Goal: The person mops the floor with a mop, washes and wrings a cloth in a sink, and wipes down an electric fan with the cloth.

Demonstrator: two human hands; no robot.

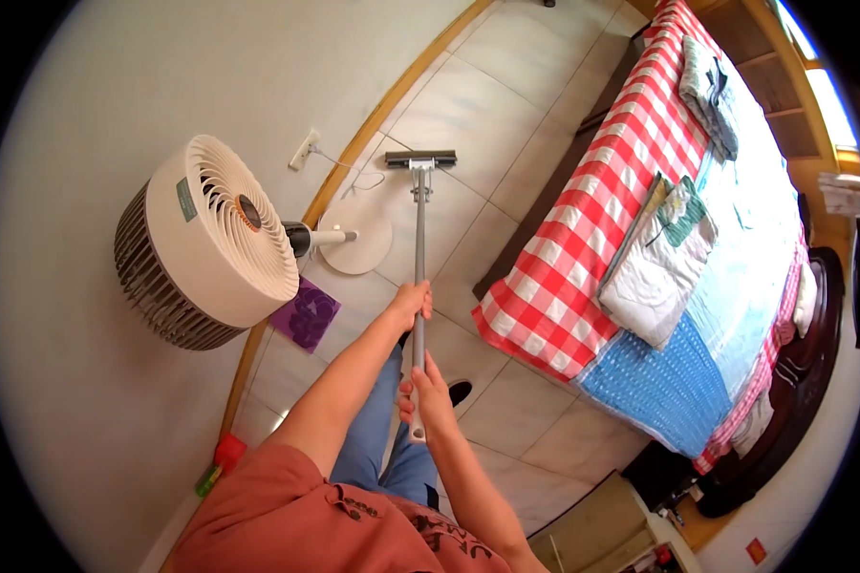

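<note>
At frame centre, the left hand (pixel 411 302) is closed around the sponge mop (pixel 420 239). Below, the right hand (pixel 432 393) curls around it.

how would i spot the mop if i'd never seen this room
Find the tiled floor between the fan and bed. There, left hand and right hand hold the mop by its grey pole. Its dark crossbar makes a T, unlike the fan's round base.
</note>
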